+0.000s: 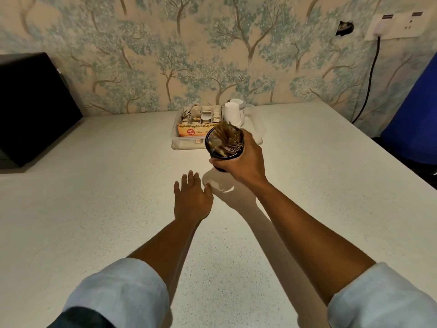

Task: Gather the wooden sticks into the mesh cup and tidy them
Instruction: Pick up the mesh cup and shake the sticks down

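Just in front of a clear plastic tray (176,138) of tea sachets, a person's right hand (246,163) holds a black round mesh cup (223,145) lifted off the pale speckled counter (106,197), fingers and thumb curled round its lower wall. Thin wooden sticks (228,138) stand bunched inside it, tips blurred and leaning toward the tray. The left hand (191,198) hovers low, nearer the person than the cup, fingers straight and slightly spread, holding nothing. Likely risk — the cup looks tilted, so a shake or sudden tip could spill sticks onto the counter or into the tray.
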Tool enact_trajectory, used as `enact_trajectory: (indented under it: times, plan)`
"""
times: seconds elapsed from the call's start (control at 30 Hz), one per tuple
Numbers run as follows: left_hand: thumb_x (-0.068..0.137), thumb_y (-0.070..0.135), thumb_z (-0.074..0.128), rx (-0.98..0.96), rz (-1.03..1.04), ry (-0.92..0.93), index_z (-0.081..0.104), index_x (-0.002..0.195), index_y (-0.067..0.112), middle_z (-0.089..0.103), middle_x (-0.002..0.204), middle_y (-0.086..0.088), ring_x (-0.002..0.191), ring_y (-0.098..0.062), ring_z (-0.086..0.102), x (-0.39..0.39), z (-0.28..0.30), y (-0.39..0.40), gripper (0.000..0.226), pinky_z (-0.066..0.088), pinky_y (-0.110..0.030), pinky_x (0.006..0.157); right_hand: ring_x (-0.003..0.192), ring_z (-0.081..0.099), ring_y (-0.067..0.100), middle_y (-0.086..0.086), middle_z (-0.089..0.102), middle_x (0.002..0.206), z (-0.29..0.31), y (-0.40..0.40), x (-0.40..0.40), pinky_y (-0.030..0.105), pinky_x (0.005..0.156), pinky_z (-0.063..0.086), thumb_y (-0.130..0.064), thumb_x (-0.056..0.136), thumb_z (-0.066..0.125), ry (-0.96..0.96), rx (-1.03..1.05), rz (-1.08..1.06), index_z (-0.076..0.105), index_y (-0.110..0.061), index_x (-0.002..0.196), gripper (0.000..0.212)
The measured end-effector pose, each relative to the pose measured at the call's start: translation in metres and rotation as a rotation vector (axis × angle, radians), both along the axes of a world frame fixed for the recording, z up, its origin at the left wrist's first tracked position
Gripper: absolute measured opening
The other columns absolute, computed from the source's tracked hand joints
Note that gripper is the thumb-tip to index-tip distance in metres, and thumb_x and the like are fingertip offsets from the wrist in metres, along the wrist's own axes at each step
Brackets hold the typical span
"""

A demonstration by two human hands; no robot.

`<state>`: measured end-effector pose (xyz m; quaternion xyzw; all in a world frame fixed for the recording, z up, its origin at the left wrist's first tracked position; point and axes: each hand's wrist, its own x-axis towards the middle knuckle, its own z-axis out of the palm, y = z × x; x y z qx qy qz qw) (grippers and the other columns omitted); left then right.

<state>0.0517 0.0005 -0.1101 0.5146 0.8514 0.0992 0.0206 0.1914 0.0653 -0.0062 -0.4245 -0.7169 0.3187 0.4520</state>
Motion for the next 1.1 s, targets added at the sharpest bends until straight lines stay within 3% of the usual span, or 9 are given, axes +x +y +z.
enact_trajectory:
  times: [0.17,0.33,0.47,0.63,0.77,0.97,1.1]
  plan:
    - [0.105,0.048,0.017,0.01,-0.001,-0.014,0.016,0.159,0.013,0.01,0.169,-0.007,0.156,-0.026,0.005,0.0,0.0,0.0,0.064,0.002,-0.049,0.126,0.117,0.057,0.015,-0.006,0.06,0.129,-0.004,-0.001,0.0,0.032,0.095,0.054,-0.048,0.05,0.091,-0.011,0.017,0.017,0.047,-0.024,0.133,0.097]
    - [0.105,0.049,0.016,-0.008,0.001,0.002,0.015,0.16,0.014,0.008,0.169,-0.007,0.156,-0.027,0.004,0.0,0.0,0.001,0.065,0.001,-0.048,0.126,0.114,0.057,0.011,-0.006,0.061,0.127,-0.002,-0.005,-0.003,0.022,0.09,0.052,-0.047,0.05,0.09,0.079,0.066,-0.042,0.047,-0.025,0.13,0.094]
    - [0.105,0.048,0.018,-0.002,-0.002,0.002,0.017,0.159,0.013,0.011,0.168,-0.008,0.156,-0.027,0.006,0.001,0.001,-0.001,0.064,0.004,-0.049,0.126,0.115,0.058,0.015,-0.005,0.061,0.127,-0.007,-0.003,-0.003,0.025,0.091,0.053,-0.049,0.049,0.091,0.014,0.017,-0.02,0.048,-0.023,0.131,0.097]
    - [0.106,0.045,0.019,-0.002,-0.016,0.018,0.017,0.159,0.013,0.012,0.168,-0.008,0.156,-0.028,0.007,0.0,0.002,-0.002,0.063,0.004,-0.05,0.126,0.112,0.056,0.009,-0.007,0.06,0.127,-0.004,-0.009,-0.011,0.019,0.088,0.051,-0.052,0.05,0.088,0.125,0.069,-0.066,0.045,-0.026,0.131,0.096]
    - [0.106,0.046,0.018,0.018,-0.009,-0.007,0.019,0.159,0.012,0.013,0.168,-0.008,0.155,-0.027,0.008,0.003,0.004,-0.004,0.063,0.005,-0.049,0.125,0.115,0.057,0.015,-0.005,0.061,0.128,-0.012,-0.008,-0.013,0.024,0.088,0.054,-0.053,0.049,0.089,0.017,0.017,-0.072,0.046,-0.023,0.13,0.097]
    - [0.105,0.048,0.018,-0.007,-0.015,0.027,0.018,0.159,0.013,0.012,0.168,-0.009,0.155,-0.028,0.008,0.001,0.003,-0.002,0.064,0.005,-0.05,0.126,0.112,0.056,0.009,-0.007,0.06,0.127,-0.01,-0.011,-0.014,0.022,0.088,0.053,-0.054,0.05,0.088,0.137,0.02,-0.138,0.046,-0.025,0.13,0.095]
    - [0.105,0.047,0.019,-0.002,-0.014,0.019,0.018,0.159,0.012,0.012,0.168,-0.009,0.155,-0.028,0.008,0.0,0.001,-0.003,0.064,0.005,-0.05,0.126,0.112,0.059,0.015,-0.004,0.062,0.125,-0.016,-0.009,-0.01,0.024,0.086,0.052,-0.052,0.048,0.089,0.019,-0.034,-0.129,0.049,-0.021,0.127,0.094]
